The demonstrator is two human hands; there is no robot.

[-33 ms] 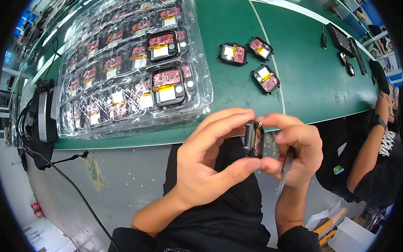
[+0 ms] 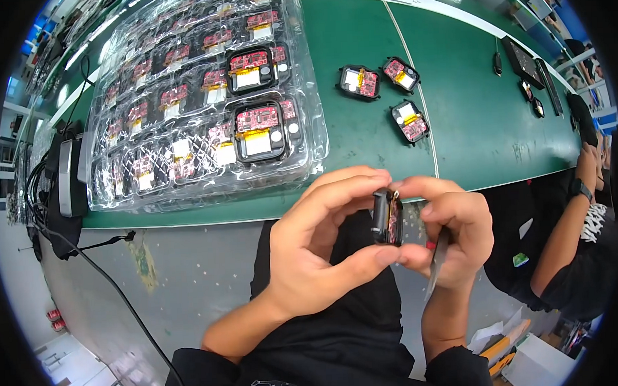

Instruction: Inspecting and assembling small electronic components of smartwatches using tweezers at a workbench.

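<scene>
In front of my lap, my left hand (image 2: 317,244) grips a black smartwatch case (image 2: 386,217) by its edges, with the thumb below and the fingers above. The case stands on its side, its open face with the red circuit board turned right. My right hand (image 2: 453,229) touches its top and bottom edges with thumb and index finger. Pointed metal tweezers (image 2: 436,270) are tucked in the curled fingers of that hand, tips downward. On the green bench beyond lie three more open watch cases (image 2: 358,82), showing red boards and pale batteries.
Stacked clear plastic trays (image 2: 213,176) full of watch cases cover the bench's left side. Cables and a grey-black device (image 2: 70,177) hang at the left edge. A co-worker's arm (image 2: 562,232) is at the right. Dark tools (image 2: 522,62) lie on the far right of the bench (image 2: 484,146).
The watch case has tilted very slightly in my fingers. Both hands otherwise keep nearly the same place.
</scene>
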